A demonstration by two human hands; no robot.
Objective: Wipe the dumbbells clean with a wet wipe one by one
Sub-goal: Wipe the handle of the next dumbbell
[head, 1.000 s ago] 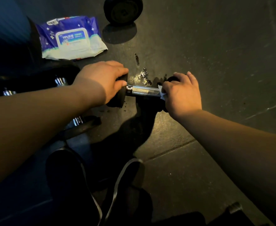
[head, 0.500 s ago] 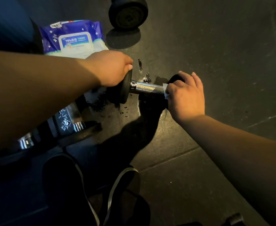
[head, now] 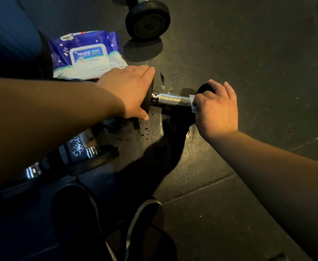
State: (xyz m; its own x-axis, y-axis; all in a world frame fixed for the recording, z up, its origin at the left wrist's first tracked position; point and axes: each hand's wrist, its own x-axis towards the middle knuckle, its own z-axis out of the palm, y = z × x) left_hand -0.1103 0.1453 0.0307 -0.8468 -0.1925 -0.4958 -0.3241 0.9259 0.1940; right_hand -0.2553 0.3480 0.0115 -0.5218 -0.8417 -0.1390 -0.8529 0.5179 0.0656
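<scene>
A dumbbell (head: 171,99) lies on its side on the dark rubber floor (head: 248,72), its chrome handle bare between the two hands. The left hand (head: 130,91) is laid over the dumbbell's left black head, fingers curved over the top edge and thumb down the near face, gripping it. The right hand (head: 216,108) curls round the right end of the handle, right against the right head; a white wet wipe (head: 193,103) shows at its thumb side, pressed to the chrome, with two fingers stretched over the head beyond.

Behind the dumbbell's left head, partly hidden by the left hand, a blue and white pack of wipes (head: 86,55) lies flat on the floor. Farther behind the dumbbell, well apart from it, a second dumbbell (head: 147,19) rests with one round black end facing the camera. Nearer than the dumbbell and to its left, under the left forearm, more dumbbells (head: 83,146) show chrome handles and dark heads. Dark specks dot the floor just in front of the dumbbell's left head. Two black shoes (head: 101,223) with pale edging sit nearest of all
</scene>
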